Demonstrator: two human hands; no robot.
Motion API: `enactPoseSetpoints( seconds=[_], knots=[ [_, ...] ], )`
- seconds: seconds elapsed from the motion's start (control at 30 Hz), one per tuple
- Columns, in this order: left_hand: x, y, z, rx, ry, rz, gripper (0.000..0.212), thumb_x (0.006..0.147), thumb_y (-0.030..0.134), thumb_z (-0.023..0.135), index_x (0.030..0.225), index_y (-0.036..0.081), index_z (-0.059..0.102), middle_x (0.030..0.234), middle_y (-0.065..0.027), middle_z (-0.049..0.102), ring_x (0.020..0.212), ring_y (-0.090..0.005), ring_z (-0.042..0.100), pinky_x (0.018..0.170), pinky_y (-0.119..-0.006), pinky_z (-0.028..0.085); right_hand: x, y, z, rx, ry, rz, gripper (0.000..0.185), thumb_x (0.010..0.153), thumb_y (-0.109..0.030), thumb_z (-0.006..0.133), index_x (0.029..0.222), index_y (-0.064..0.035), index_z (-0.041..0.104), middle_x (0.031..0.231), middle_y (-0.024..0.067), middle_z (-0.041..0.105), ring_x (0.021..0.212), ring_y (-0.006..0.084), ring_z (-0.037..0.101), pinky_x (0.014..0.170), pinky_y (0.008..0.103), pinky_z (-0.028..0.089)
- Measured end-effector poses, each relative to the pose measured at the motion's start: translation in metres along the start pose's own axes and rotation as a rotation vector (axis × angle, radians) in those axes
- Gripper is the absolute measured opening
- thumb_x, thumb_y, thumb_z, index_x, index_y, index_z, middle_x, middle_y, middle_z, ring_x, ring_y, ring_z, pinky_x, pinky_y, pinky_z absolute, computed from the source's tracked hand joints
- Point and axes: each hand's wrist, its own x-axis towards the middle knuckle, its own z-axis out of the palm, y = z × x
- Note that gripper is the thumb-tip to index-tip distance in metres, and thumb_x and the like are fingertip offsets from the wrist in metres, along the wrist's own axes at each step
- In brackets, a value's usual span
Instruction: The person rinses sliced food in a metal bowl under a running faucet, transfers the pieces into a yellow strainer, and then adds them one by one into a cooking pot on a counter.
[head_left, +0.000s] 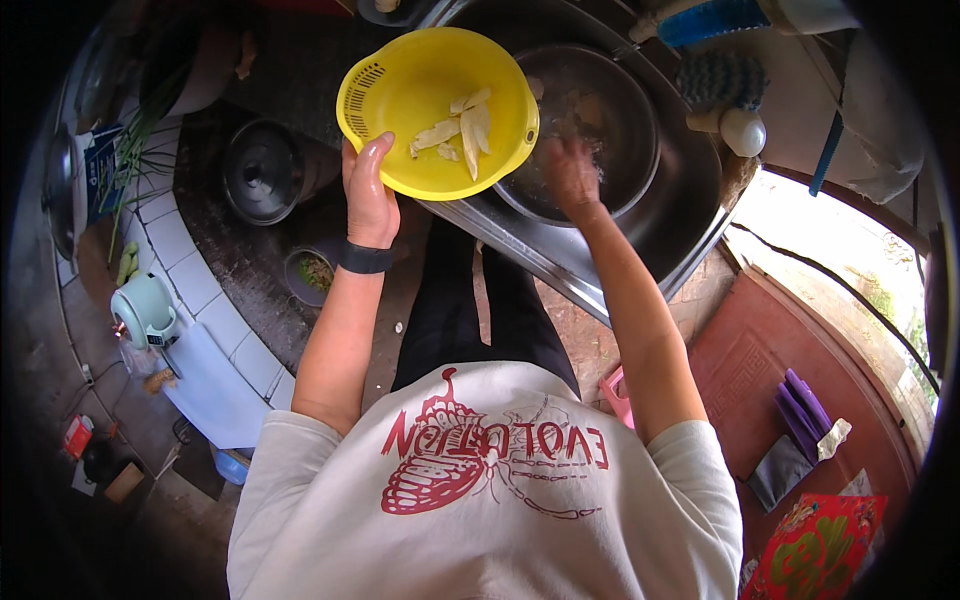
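Observation:
My left hand (371, 184) grips the near-left rim of a yellow plastic colander (405, 82), thumb on top, and holds it tilted above the sink's left edge. Several pale, flat food pieces (474, 135) lie in the colander. To the right, a round dark basin (634, 101) with water stands in the stainless-steel sink (694, 157). My right hand (574, 174) reaches into that basin; it is blurred, and its fingers cannot be made out clearly. A few pale brownish pieces (589, 111) show dimly in the water beyond it.
Left of my left arm are a round metal lid (262, 172) and a bowl of chopped greens (313, 276). A mint-green appliance (142, 311) sits by the white-tiled edge (201, 270). Bottles (712, 22) and a knitted scrubber (721, 79) lie beyond the sink, near a red door (795, 360).

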Motion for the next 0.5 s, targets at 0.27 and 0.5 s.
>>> enactPoseSetpoints(
  seconds=[0.27, 0.5],
  knots=[
    [0.002, -0.002, -0.012, -0.063, 0.044, -0.02, 0.025, 0.085, 0.013, 0.057, 0.108, 0.002, 0.054, 0.106, -0.0057, 0.058, 0.102, -0.0166, 0.054, 0.091, -0.031, 0.041, -0.015, 0.007, -0.046, -0.075, 0.087, -0.038, 0.035, 0.071, -0.013, 0.066, 0.106, -0.0117, 0.061, 0.103, 0.0163, 0.054, 0.1, 0.035, 0.052, 0.072, 0.0419, 0.053],
    [0.006, -0.006, -0.016, -0.097, 0.027, -0.043, 0.022, 0.086, 0.013, 0.056, 0.105, 0.003, 0.056, 0.104, -0.0053, 0.06, 0.1, -0.0159, 0.055, 0.09, -0.03, 0.042, 0.009, 0.038, -0.07, 1.403, -0.16, 0.443, 0.035, 0.081, -0.007, 0.062, 0.116, -0.0014, 0.058, 0.108, 0.0158, 0.06, 0.091, 0.0193, 0.061, 0.065, 0.0311, 0.058]
  ],
)
